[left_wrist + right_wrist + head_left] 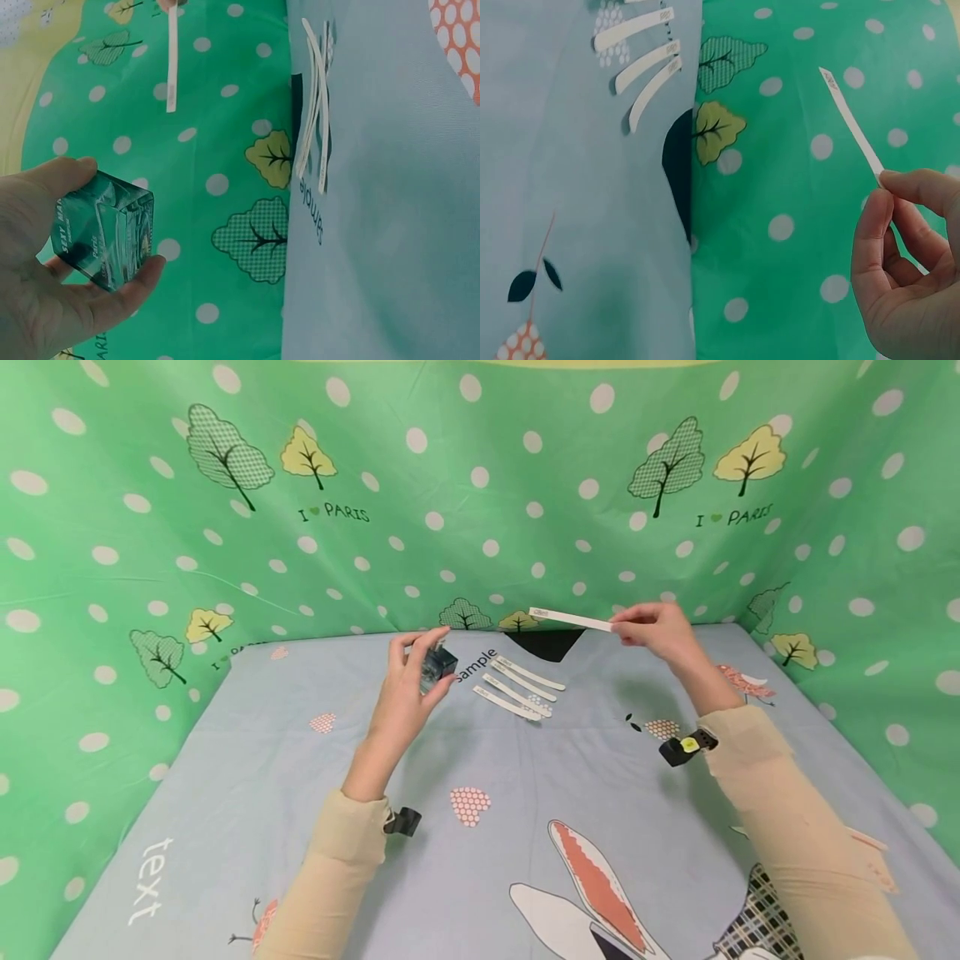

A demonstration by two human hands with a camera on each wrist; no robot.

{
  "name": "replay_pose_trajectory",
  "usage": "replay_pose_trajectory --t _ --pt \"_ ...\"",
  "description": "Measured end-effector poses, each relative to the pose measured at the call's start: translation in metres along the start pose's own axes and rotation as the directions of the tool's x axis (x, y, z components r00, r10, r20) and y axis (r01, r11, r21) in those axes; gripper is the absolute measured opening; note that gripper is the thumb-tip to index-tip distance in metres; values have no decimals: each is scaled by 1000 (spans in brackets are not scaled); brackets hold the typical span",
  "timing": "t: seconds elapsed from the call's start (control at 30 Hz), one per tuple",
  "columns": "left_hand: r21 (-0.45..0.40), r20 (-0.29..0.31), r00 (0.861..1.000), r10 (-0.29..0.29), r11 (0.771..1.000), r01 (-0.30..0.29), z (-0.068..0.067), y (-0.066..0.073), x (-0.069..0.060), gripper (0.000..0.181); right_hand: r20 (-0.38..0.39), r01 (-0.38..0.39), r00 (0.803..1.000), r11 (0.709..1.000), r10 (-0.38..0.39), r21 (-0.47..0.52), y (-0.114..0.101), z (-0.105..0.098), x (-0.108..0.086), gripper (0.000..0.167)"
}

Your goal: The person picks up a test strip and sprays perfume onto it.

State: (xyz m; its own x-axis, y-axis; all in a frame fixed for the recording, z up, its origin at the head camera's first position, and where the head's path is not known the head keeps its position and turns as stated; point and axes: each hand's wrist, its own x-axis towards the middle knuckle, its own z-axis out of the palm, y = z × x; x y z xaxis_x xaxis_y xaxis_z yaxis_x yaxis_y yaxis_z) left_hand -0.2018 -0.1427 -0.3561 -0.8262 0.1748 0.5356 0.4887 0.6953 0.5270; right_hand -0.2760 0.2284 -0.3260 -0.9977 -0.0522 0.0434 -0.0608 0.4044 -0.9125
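My left hand (pixel 406 697) grips a dark teal glass bottle (pixel 438 667), raised above the cloth; the left wrist view shows the block-shaped bottle (pixel 105 229) between thumb and fingers, with printed letters on its side. My right hand (pixel 656 628) pinches one end of a white paper strip (pixel 570 619); its printed far end points left towards the bottle, well apart from it. In the right wrist view the strip (pixel 851 127) slants up from the fingertips. Several more white strips (pixel 517 697) lie side by side on the cloth, between and below the hands.
A grey-blue printed cloth (pixel 225 777) covers the table. Behind it and at both sides hangs a green dotted curtain (pixel 420 485). Each wrist wears a small black camera, the left one (pixel 405 821) and the right one (pixel 678 750).
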Motion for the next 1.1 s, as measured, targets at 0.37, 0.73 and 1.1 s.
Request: replay_pose_trajectory --t 0.37,0.73,1.1 --pt "22 -3 1000 1 1000 -1 1 -1 -2 64 -35 -56 998 998 55 -11 21 -11 1 22" --pt "14 4 1000 -23 1000 23 1 -2 -3 64 -40 -98 995 994 96 -44 44 -19 4 38" --pt "15 -2 1000 -21 1000 21 1 -4 -4 62 -50 -103 994 992 100 -76 66 -26 4 36"
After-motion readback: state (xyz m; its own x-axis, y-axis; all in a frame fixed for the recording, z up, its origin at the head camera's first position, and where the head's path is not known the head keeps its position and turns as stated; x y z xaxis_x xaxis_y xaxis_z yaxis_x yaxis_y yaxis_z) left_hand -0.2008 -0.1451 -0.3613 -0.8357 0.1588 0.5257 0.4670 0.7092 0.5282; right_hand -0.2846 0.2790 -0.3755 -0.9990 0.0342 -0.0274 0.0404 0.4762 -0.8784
